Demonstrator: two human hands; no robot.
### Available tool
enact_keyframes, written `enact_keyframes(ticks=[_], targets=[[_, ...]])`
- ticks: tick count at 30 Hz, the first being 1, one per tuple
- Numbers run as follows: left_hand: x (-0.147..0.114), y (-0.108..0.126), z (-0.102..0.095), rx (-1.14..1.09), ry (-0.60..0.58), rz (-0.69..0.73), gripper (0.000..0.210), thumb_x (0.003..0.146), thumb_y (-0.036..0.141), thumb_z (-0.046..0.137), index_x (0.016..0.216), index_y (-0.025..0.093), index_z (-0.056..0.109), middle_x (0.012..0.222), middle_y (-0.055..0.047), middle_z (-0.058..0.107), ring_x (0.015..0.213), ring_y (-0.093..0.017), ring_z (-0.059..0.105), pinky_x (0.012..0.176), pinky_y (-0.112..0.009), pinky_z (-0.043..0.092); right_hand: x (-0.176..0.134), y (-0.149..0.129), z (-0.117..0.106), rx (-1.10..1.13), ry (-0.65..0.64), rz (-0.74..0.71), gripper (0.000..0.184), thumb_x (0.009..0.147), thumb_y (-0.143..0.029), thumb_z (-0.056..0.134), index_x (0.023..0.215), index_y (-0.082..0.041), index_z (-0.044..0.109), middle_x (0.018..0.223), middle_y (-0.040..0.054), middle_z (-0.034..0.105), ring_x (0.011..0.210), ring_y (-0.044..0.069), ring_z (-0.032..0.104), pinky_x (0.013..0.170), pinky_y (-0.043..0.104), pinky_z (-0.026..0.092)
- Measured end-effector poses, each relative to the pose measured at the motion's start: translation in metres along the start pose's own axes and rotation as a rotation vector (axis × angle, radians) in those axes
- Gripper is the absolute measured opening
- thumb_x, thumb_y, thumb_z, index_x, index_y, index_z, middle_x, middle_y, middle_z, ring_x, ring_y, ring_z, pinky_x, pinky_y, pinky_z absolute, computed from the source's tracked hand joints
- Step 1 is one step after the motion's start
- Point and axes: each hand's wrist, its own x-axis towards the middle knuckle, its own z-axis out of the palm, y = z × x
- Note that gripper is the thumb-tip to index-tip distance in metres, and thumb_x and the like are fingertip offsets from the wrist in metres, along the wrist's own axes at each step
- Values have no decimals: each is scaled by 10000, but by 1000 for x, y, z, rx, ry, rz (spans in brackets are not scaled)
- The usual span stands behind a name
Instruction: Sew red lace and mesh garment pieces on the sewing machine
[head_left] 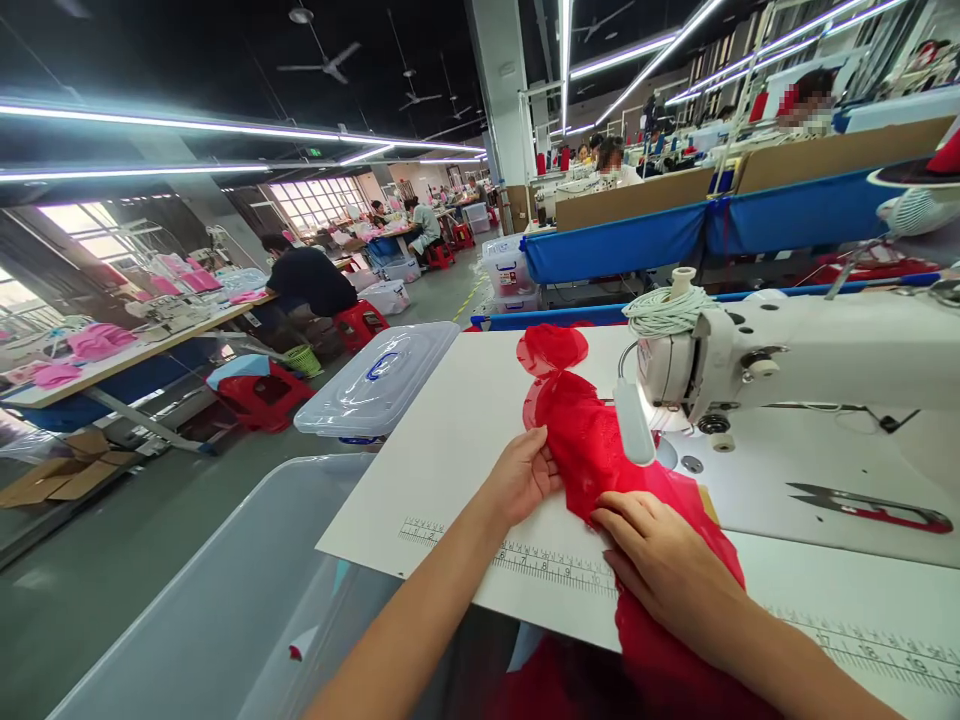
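Observation:
Sheer red lace fabric [581,430] lies bunched on the white sewing table [450,420] and hangs over its front edge towards my lap. At the fabric's left edge, my left hand [525,475] has its thumb and curled fingers closed on the cloth. My right hand [652,550] grips the cloth nearer the front edge, fingers together on top and the thumb low at the side. The white sewing machine [787,350] stands just right of the fabric, whose far right side reaches the needle area. A pale guard hides the needle.
Red-handled thread snips [874,507] lie on the machine bed. A coil of pale green cord [670,310] sits on the machine head. At left are an open plastic bin [247,560] and a lidded clear box [382,375]. Co-workers sit at tables beyond.

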Motion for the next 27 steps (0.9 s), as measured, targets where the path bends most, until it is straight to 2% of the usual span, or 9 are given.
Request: enact_keyframes(ticks=[4, 10, 18, 27], targets=[[-3, -4, 4, -210, 29, -42, 199, 987, 312, 551, 901, 145, 616, 841, -82, 730, 732, -173, 704, 729, -306, 579, 0, 1, 0, 26, 0, 3, 261, 935, -121, 466, 1113, -168, 649, 1118, 117, 696, 928, 224, 659, 759, 381, 599], [-4, -3, 7, -380, 74, -84, 191, 1010, 216, 505, 925, 131, 654, 858, -73, 744, 751, -175, 715, 792, -341, 593, -1, 2, 1, 23, -15, 6, 276, 947, -127, 458, 1142, -155, 651, 1138, 125, 693, 936, 227, 654, 781, 391, 596], [-6, 1, 12, -483, 99, -121, 226, 1006, 152, 489, 877, 118, 670, 825, -64, 737, 711, -144, 695, 802, -303, 580, -1, 3, 2, 14, -17, 2, 282, 965, -142, 440, 1141, -165, 658, 1151, 126, 696, 946, 231, 653, 782, 391, 592], [3, -6, 3, -531, 150, -103, 247, 989, 135, 481, 814, 123, 655, 761, -55, 719, 658, -150, 672, 703, -284, 564, 0, 3, 2, 18, 13, -11, 306, 955, -124, 442, 1164, -164, 662, 1155, 126, 704, 968, 229, 662, 786, 381, 593]])
